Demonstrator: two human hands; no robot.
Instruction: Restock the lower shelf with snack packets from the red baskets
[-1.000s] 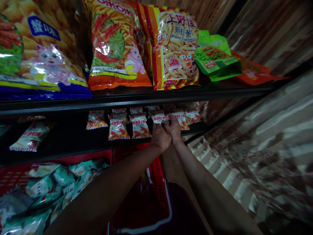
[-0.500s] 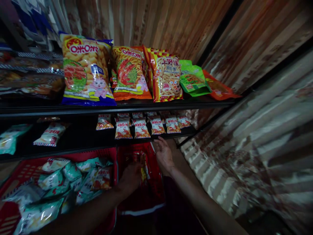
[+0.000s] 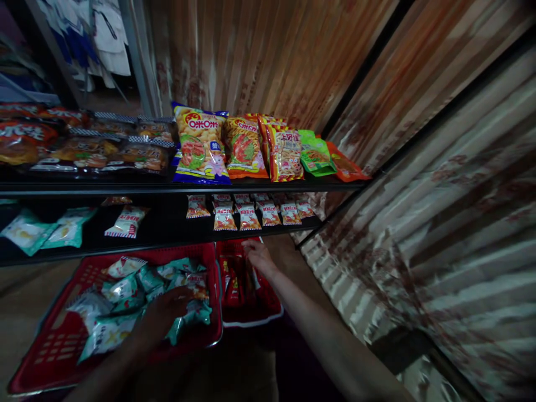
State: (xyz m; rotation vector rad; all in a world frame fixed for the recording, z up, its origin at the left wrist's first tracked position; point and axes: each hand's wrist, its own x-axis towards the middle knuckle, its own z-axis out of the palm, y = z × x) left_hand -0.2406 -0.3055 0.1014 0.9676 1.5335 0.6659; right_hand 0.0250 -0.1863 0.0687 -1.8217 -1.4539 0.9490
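My left hand (image 3: 167, 310) is low over the left red basket (image 3: 58, 335), dark and slightly blurred. Its fingers stretch toward an orange-and-white snack packet (image 3: 197, 286) among the teal-and-white packets (image 3: 125, 293); no firm grip shows. My right hand (image 3: 258, 255) hovers at the back of the smaller right red basket (image 3: 263, 319), below the lower shelf edge. Its fingers are loosely extended and apart, with nothing visible in them. Red packages (image 3: 231, 282) lie inside that smaller basket.
Small orange-and-white packets (image 3: 250, 216) stand in rows on the lower black shelf (image 3: 167, 231). Above are large snack bags (image 3: 201, 146) and packaged bread (image 3: 86, 149). A slanted black shelf post (image 3: 335, 215) and a draped patterned curtain (image 3: 402, 251) are on the right.
My left hand has moved from the smaller basket left to the larger one. My right hand stays near the smaller basket's back rim. The view has shifted, showing more on the left.
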